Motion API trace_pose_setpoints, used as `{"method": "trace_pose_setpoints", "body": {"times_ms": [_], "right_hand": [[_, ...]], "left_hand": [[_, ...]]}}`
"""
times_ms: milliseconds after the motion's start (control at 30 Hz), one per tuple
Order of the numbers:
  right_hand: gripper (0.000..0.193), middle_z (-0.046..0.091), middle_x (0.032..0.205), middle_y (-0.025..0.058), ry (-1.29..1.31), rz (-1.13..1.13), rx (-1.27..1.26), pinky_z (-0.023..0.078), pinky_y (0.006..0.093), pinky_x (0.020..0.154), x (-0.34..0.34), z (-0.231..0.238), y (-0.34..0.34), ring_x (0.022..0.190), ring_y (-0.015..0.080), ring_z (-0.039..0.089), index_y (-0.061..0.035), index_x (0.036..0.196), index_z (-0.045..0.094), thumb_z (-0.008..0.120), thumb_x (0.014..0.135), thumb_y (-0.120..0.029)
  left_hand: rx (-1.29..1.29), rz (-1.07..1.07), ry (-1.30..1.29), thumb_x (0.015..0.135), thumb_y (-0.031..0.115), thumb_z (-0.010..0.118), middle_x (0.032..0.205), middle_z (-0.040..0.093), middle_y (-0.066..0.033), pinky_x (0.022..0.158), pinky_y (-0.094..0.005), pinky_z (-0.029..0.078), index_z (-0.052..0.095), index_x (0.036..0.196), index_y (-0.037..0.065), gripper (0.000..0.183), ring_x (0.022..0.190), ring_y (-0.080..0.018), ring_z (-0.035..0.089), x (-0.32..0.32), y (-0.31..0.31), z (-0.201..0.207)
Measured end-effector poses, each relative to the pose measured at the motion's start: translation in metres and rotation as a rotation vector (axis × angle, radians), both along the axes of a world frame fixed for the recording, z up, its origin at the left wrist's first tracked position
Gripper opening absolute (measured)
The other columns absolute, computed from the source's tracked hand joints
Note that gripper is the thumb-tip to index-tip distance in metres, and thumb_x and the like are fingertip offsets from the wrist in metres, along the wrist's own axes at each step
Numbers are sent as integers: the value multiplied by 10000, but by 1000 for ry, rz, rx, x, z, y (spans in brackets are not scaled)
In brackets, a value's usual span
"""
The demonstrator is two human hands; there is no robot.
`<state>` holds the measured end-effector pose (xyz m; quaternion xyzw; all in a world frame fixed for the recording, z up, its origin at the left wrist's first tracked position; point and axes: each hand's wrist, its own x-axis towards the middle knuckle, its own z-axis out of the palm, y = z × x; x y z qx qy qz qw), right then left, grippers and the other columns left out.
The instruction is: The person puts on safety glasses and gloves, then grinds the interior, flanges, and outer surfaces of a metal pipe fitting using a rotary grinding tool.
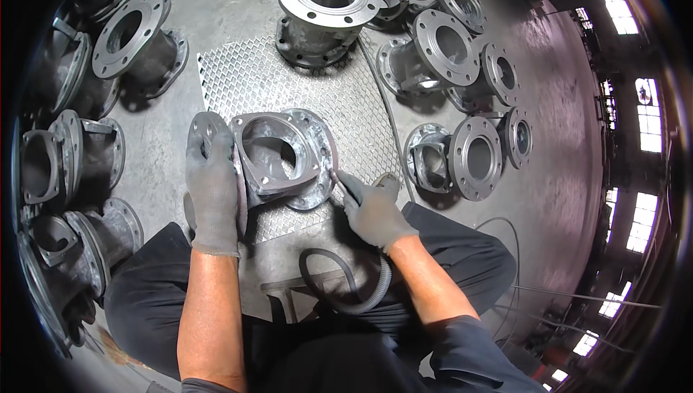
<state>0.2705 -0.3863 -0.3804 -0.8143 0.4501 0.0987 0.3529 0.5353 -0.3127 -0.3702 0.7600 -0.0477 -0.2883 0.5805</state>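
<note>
In front of me a grey metal valve body (278, 149) lies on its side, its square opening facing up and a round flange at either end. My left hand (213, 194), in a grey glove, is closed around the rim of its left flange. My gloved right hand (375, 212) is closed around a slim dark hand tool (350, 186). The tool's tip meets the edge of the right flange; its exact kind is hidden by my fingers. A grey corrugated hose (379, 288) loops below my right hand, seemingly leading to the tool.
Under the casting lies a diamond-patterned metal plate (253, 68). One flanged casting (328, 10) stands upright at its far end. Several similar castings crowd the floor at left (133, 39) and right (476, 155). A thin cable (516, 241) runs along the floor at right.
</note>
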Motion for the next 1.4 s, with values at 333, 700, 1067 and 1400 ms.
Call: {"method": "trace_pose_setpoints", "body": {"times_ms": [333,700,1067,1400], "right_hand": [[536,754,1197,245,106,118,-2,509,530,1033,3,17,-14,1101,441,717,-137,1556,538,558,1035,-258],[543,748,1173,258,121,59,94,511,545,1017,19,10,-10,1091,459,706,-145,1589,501,508,1050,-212],[538,698,1106,352,-34,56,161,455,541,1063,-15,7,-2,1154,529,554,-177,1557,577,618,1021,-200],[515,773,1163,220,58,199,49,467,544,1026,-11,11,-15,1107,430,716,-146,1545,560,541,1040,-251]], "left_hand": [[-61,1,48,987,270,711,1451,627,-249,1109,-345,483,486,1531,-130,712,1318,-272,622,4,2,-10],[7,-27,27,977,277,702,1438,634,-258,1104,-341,486,482,1529,-138,725,1310,-285,631,-1,1,1],[20,9,-8,1002,319,697,1178,688,-130,943,-316,511,550,1459,-108,642,1048,-184,637,7,1,-16],[2,12,52,956,281,724,1385,673,-269,1047,-348,517,511,1512,-130,724,1248,-288,670,2,-3,2]]}}
